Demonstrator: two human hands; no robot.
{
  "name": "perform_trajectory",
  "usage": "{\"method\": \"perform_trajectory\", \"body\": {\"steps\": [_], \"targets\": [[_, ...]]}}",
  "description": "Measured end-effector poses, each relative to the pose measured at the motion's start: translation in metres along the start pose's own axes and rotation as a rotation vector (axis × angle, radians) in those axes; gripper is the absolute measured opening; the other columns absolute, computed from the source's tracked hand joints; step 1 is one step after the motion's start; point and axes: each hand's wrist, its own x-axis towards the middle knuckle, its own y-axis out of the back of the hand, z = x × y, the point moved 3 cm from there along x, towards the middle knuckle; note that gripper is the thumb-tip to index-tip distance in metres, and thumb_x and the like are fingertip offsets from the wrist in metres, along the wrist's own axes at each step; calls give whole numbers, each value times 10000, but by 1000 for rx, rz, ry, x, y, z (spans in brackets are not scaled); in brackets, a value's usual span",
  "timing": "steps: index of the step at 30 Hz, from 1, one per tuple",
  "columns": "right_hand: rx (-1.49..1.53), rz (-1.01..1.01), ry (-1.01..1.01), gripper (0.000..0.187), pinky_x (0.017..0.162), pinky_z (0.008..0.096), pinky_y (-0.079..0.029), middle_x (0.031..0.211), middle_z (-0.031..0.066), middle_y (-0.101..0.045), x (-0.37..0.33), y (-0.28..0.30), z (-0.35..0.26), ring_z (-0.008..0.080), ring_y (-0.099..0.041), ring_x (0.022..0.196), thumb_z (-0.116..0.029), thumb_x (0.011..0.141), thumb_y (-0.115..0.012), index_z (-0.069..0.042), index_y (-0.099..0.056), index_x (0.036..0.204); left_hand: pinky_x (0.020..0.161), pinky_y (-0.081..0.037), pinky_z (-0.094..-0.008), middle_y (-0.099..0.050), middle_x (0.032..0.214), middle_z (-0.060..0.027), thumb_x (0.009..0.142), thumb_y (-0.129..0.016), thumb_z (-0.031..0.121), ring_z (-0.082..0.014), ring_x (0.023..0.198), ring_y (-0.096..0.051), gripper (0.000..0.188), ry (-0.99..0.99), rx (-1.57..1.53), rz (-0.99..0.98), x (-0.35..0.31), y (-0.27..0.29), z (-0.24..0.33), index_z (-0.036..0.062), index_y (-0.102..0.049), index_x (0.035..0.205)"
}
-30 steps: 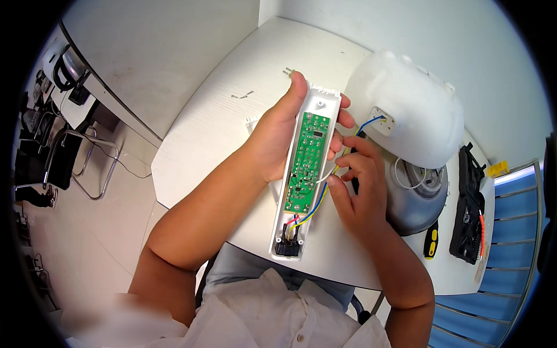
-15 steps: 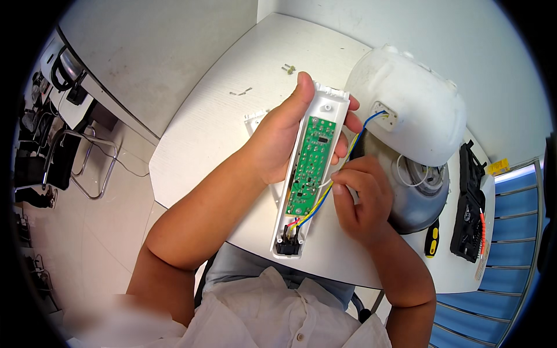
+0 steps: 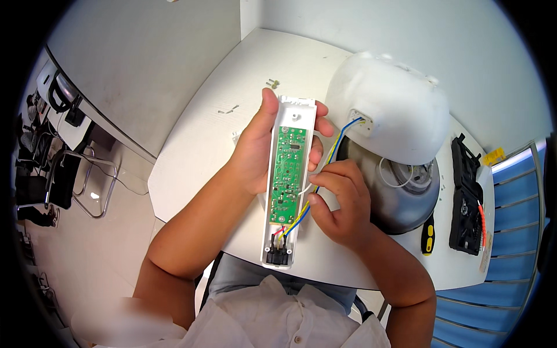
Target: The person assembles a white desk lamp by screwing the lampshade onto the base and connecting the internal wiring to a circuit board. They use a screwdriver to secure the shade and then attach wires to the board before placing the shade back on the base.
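My left hand (image 3: pixel 254 148) is wrapped round a long white plastic housing (image 3: pixel 296 118), held almost upright above the table with its inside facing me. A green circuit board (image 3: pixel 288 168) lies in it, and a black power socket (image 3: pixel 278 255) sits at its lower end. Blue and yellow wires (image 3: pixel 333 152) run from that end up to a white appliance shell (image 3: pixel 387 110). At the housing's right edge, my right hand (image 3: pixel 345 200) pinches these wires between thumb and forefinger, where a short white wire (image 3: pixel 305 189) also reaches the board.
Beneath the shell stands a rounded metal body (image 3: pixel 400 200) with a loose white wire loop. A yellow-black screwdriver (image 3: pixel 428 235) and an open black tool case (image 3: pixel 466 200) lie at the right. Screws (image 3: pixel 272 84) and small pins (image 3: pixel 228 109) rest on the white table (image 3: pixel 197 153).
The whole view has shifted slightly, so most tabletop things appear further left. The housing now stands a little straighter. Both hands keep their hold on the housing and wires.
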Motion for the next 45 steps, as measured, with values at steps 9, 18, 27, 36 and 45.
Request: {"method": "perform_trajectory", "body": {"steps": [9, 18, 27, 36, 45], "targets": [[19, 51, 37, 251, 584, 347, -442, 863, 94, -566, -2, 2, 2, 247, -536, 707, -4, 669, -669, -42, -586, 903, 608, -560, -313, -598, 1022, -135, 928, -316, 656, -214, 729, -617, 715, -33, -9, 8, 1, 2, 1, 16, -499, 1188], [-35, -7, 65, 176, 570, 329, -424, 871, 77, -559, -1, 2, -4, 222, -525, 684, -51, 666, -691, -63, -617, 826, 617, -558, -314, -599, 1012, -109, 917, -317, 671, -198, 747, -611, 719, -6, 74, 84, 0, 5, 0, 29, -500, 1183], [-80, -41, 118, 205, 550, 309, -431, 869, 57, -551, -1, 2, -7, 204, -531, 677, -56, 623, -718, -88, -635, 808, 628, -573, -280, -624, 980, -86, 898, -314, 695, -164, 750, -650, 753, 2, 116, 131, 0, 6, -1, 31, -519, 1186], [-50, -79, 127, 228, 590, 325, -462, 876, 61, -548, 0, 1, -9, 227, -544, 710, -30, 616, -721, -68, -624, 818, 633, -562, -276, -621, 985, -78, 892, -322, 702, -156, 742, -638, 747, 8, 124, 165, 0, 4, -3, 39, -523, 1171], [7, -69, 183, 265, 652, 362, -475, 914, 93, -543, -1, -2, -5, 266, -554, 758, -22, 648, -735, -50, -594, 870, 625, -542, -285, -619, 987, -86, 896, -323, 697, -165, 750, -623, 731, -36, 123, 129, 0, 1, -2, 46, -521, 1163]]}}
